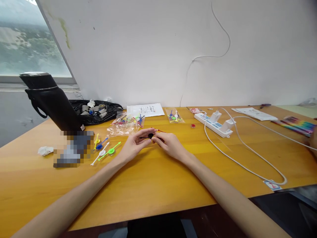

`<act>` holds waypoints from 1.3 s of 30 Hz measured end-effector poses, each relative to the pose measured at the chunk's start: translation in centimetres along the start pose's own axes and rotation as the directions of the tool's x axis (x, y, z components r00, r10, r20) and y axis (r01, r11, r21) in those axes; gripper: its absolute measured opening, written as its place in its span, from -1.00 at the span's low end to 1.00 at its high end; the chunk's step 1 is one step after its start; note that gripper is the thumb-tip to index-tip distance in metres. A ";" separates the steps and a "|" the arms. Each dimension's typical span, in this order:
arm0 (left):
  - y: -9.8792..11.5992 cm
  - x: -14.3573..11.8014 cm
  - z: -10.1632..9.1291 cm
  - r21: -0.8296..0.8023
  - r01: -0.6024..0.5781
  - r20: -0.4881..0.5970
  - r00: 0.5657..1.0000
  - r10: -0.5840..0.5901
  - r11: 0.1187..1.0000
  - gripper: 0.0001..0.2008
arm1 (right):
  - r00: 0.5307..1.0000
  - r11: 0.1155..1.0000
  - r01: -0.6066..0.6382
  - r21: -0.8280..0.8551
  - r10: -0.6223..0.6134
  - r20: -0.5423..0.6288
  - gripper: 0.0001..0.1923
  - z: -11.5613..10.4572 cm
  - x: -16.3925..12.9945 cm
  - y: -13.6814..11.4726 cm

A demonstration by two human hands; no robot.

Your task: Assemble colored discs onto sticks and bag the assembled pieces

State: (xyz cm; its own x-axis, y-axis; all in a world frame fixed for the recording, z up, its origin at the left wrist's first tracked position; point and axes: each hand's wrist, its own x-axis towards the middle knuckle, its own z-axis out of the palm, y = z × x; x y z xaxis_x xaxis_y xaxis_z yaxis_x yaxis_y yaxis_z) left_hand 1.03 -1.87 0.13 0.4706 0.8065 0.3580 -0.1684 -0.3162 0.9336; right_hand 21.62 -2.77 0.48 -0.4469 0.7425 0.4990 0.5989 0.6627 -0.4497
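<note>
Both hands meet over the middle of the wooden table. In the fingers of my left hand [133, 144] is a small black spinner arrow [150, 135] with a round hub. My right hand [170, 142] pinches its hub side with thumb and forefinger, so part of it is hidden. Just beyond the right fingertips a thin red arrow [161, 131] partly shows. Left of my left hand lie assembled spinner arrows: a green one [111, 151], a white one [102, 153], a blue one [99, 146] and a yellow one [96, 141].
Behind the hands are clear bags of coloured spinners [128, 120], a smaller bag [175, 115] and a red cap [193, 126]. A black bottle [53, 102] stands left beside a black plastic bag [109, 115]. A power strip [213, 125] with white cables is right; another person's hand [314, 138] shows far right.
</note>
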 end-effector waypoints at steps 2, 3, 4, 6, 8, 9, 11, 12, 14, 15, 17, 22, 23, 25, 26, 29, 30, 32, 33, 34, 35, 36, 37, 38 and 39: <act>0.4 -0.1 0.1 0.006 -0.008 0.000 1.000 0.008 1.000 -0.56 | 0.998 0.998 0.052 -0.040 -0.053 -0.035 -0.71 -0.1 0.0 -0.1; 0.4 -0.1 0.1 0.010 -0.012 -0.001 1.000 0.012 1.000 -0.56 | 0.996 0.996 0.071 -0.058 -0.074 -0.045 -0.72 -0.2 0.0 -0.1; 0.5 -0.1 0.1 0.014 -0.016 -0.004 1.000 0.016 1.000 -0.57 | 0.995 0.994 0.086 -0.072 -0.090 -0.052 -0.73 -0.2 0.0 -0.1; 0.4 -0.2 0.1 0.023 -0.023 -0.014 1.000 0.024 0.999 -0.57 | 0.992 0.990 0.106 -0.091 -0.111 -0.055 -0.72 -0.3 0.1 0.0; 0.2 -0.3 0.1 0.028 -0.023 -0.025 0.999 0.024 0.999 -0.56 | 0.991 0.988 0.117 -0.104 -0.123 -0.055 -0.72 -0.3 0.1 0.1; 0.2 -0.3 0.1 0.030 -0.018 -0.031 0.999 0.019 0.999 -0.56 | 0.991 0.987 0.118 -0.109 -0.125 -0.055 -0.71 -0.3 0.1 0.1; 0.1 -0.3 0.1 0.037 -0.010 -0.042 0.999 0.011 0.999 -0.55 | 0.993 0.988 0.102 -0.115 -0.108 -0.046 -0.69 -0.3 0.2 0.1; 0.1 -0.3 0.2 0.041 -0.010 -0.047 0.999 0.012 0.999 -0.54 | 0.995 0.990 0.086 -0.111 -0.090 -0.035 -0.68 -0.4 0.2 0.1; 0.1 -0.3 0.3 0.048 -0.021 -0.051 0.998 0.024 0.999 -0.54 | 0.999 0.995 0.046 -0.092 -0.047 -0.005 -0.66 -0.4 0.2 0.1; 0.1 -0.3 0.3 0.053 -0.029 -0.053 0.998 0.032 0.998 -0.54 | 1.000 0.996 0.029 -0.079 -0.028 0.007 -0.65 -0.4 0.2 0.0; 0.1 -0.3 0.3 0.070 -0.037 -0.055 0.998 0.041 0.997 -0.56 | 1.000 0.998 0.002 -0.064 -0.001 0.024 -0.65 -0.4 0.1 0.0; 0.0 -0.3 0.2 0.070 -0.034 -0.043 0.998 0.037 0.997 -0.56 | 0.998 0.996 -0.023 -0.087 0.027 0.049 -0.67 -0.2 0.1 -0.1; 0.0 -0.3 0.2 0.054 -0.029 -0.037 0.999 0.031 0.998 -0.53 | 0.998 0.996 -0.024 -0.086 0.029 0.049 -0.67 -0.2 0.1 -0.1; 0.0 -0.2 0.2 0.022 -0.016 -0.026 1.000 0.017 1.000 -0.46 | 0.998 0.997 -0.041 -0.069 0.044 0.044 -0.66 -0.2 0.1 -0.3; 0.0 -0.2 0.1 0.016 -0.013 -0.024 1.000 0.013 1.000 -0.44 | 0.997 0.997 -0.059 -0.055 0.061 0.040 -0.67 -0.3 0.1 -0.4; 0.2 -0.2 0.1 0.059 -0.029 -0.024 0.999 0.031 0.998 -0.51 | 0.991 0.991 -0.132 -0.017 0.133 0.019 -0.68 -0.3 0.2 -0.7; 0.3 -0.1 0.1 0.088 -0.044 -0.029 0.999 0.046 0.995 -0.55 | 0.988 0.988 -0.156 -0.006 0.156 0.009 -0.67 -0.3 0.2 -0.8; 0.4 -0.1 0.1 0.151 -0.072 -0.044 0.996 0.080 0.986 -0.59 | 0.981 0.981 -0.194 0.019 0.194 -0.011 -0.66 -0.3 0.1 -0.8; 0.4 -0.1 0.1 0.173 -0.079 -0.051 0.995 0.090 0.982 -0.60 | 0.977 0.977 -0.209 0.031 0.210 -0.021 -0.65 -0.3 0.1 -0.8; 0.5 -0.1 0.1 0.185 -0.078 -0.055 0.994 0.090 0.980 -0.61 | 0.974 0.974 -0.223 0.041 0.225 -0.030 -0.64 -0.3 0.1 -0.7; 0.5 -0.1 0.1 0.184 -0.070 -0.056 0.995 0.081 0.980 -0.61 | 0.970 0.970 -0.237 0.048 0.238 -0.036 -0.64 -0.2 0.1 -0.7; 0.4 -0.1 0.1 0.173 -0.056 -0.056 0.996 0.066 0.983 -0.60 | 0.967 0.967 -0.248 0.053 0.250 -0.040 -0.63 -0.2 0.1 -0.6; 0.4 -0.1 0.1 0.158 -0.039 -0.056 0.997 0.048 0.987 -0.59 | 0.964 0.964 -0.258 0.065 0.261 -0.042 -0.62 -0.2 0.1 -0.6; 0.3 -0.1 0.1 0.143 -0.023 -0.059 0.998 0.032 0.989 -0.59 | 0.962 0.960 -0.266 0.091 0.271 -0.040 -0.61 -0.2 0.1 -0.7; 0.3 -0.1 0.1 0.131 -0.008 -0.063 0.998 0.017 0.991 -0.59 | 0.960 0.953 -0.271 0.136 0.278 -0.031 -0.60 -0.2 0.1 -0.7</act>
State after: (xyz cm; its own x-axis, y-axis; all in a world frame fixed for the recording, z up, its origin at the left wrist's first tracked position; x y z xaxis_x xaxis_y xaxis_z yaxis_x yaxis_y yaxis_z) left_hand 0.97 -2.08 0.32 0.4121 0.8310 0.3737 -0.0579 -0.3855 0.9209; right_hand 21.32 -3.22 0.99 -0.2419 0.8939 0.3775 0.6018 0.4434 -0.6643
